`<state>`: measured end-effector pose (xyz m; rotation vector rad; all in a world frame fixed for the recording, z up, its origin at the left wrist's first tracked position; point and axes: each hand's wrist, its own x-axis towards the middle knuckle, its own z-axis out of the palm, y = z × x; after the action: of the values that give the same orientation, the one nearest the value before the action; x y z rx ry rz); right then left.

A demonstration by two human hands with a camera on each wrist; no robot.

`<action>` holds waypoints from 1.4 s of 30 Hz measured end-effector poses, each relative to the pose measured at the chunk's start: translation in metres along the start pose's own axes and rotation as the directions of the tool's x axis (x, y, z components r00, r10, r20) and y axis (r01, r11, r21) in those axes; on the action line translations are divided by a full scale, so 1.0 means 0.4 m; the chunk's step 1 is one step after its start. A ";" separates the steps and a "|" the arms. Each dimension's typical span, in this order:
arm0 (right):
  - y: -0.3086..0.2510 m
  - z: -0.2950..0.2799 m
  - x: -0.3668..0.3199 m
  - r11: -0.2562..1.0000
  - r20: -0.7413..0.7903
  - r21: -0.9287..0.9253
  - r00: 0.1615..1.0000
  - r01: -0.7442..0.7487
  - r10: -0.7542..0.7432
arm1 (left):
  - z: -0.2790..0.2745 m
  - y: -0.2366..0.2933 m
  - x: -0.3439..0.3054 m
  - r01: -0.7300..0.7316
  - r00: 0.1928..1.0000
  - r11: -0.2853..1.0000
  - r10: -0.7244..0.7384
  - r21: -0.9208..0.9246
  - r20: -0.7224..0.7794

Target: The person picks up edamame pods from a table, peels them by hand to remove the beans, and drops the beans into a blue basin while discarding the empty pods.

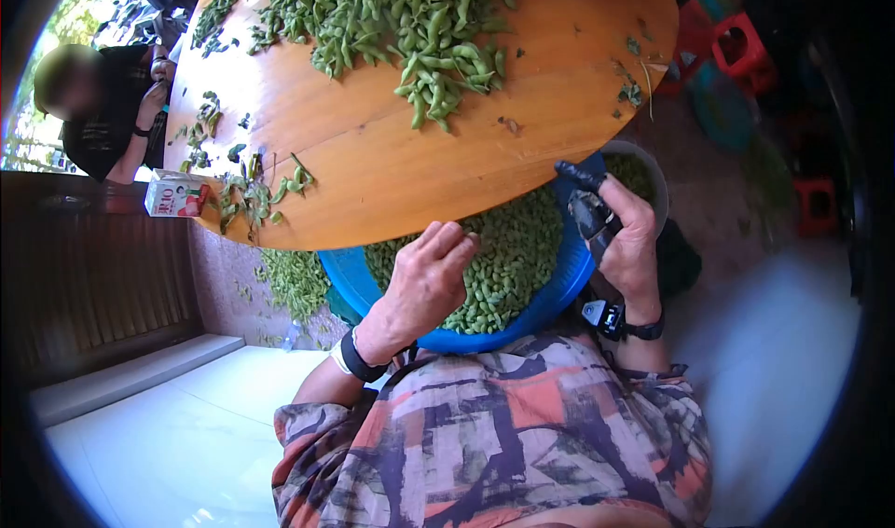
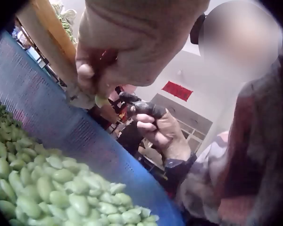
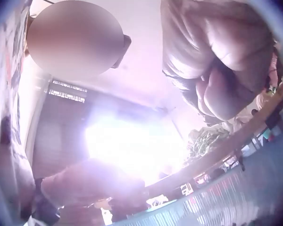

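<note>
Over a blue basket (image 1: pixel 566 286) of shelled green beans (image 1: pixel 494 281), my left hand (image 1: pixel 424 281) has its fingers curled in. In the left wrist view a small green piece (image 2: pixel 101 101) shows at the fingertips of that hand (image 2: pixel 127 42), pinched there. Raised above the basket's right rim is my right hand (image 1: pixel 626 234), with black coverings on its thumb and forefinger. Those two digits stand apart and the other fingers are loosely curled; nothing held shows in this hand (image 2: pixel 155 125). The right wrist view shows its curled fingers (image 3: pixel 219 92) close up.
Green pods (image 1: pixel 410 25) are heaped on a round wooden table (image 1: pixel 373 174), scraps and a small carton (image 1: pixel 177 195) near its left edge. A person (image 1: pixel 103 104) is at the left. More pods (image 1: pixel 298 281) lie on the floor; red stools (image 1: pixel 741 51) stand at the right.
</note>
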<state>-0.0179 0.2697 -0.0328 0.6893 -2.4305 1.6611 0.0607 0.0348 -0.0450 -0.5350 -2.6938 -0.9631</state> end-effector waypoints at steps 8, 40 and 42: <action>-0.032 0.079 -0.009 0.989 0.239 0.136 0.971 -0.057 0.023 | -0.001 0.029 0.045 0.095 0.992 0.980 -0.107 -0.173 -0.061; 0.154 -0.194 -0.066 0.830 -0.447 -0.345 0.854 -0.438 0.265 | -0.100 -0.171 0.265 -0.134 0.991 0.966 0.125 0.221 0.054; 0.144 -0.153 -0.069 0.880 -0.426 -0.129 0.827 -0.456 0.366 | -0.102 -0.150 0.268 -0.064 0.986 0.998 0.064 0.000 -0.154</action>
<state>-0.0276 0.3502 -0.0674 -0.2141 -2.5139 1.4228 -0.0575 -0.0068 -0.0120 -0.5220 -2.5226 -0.9531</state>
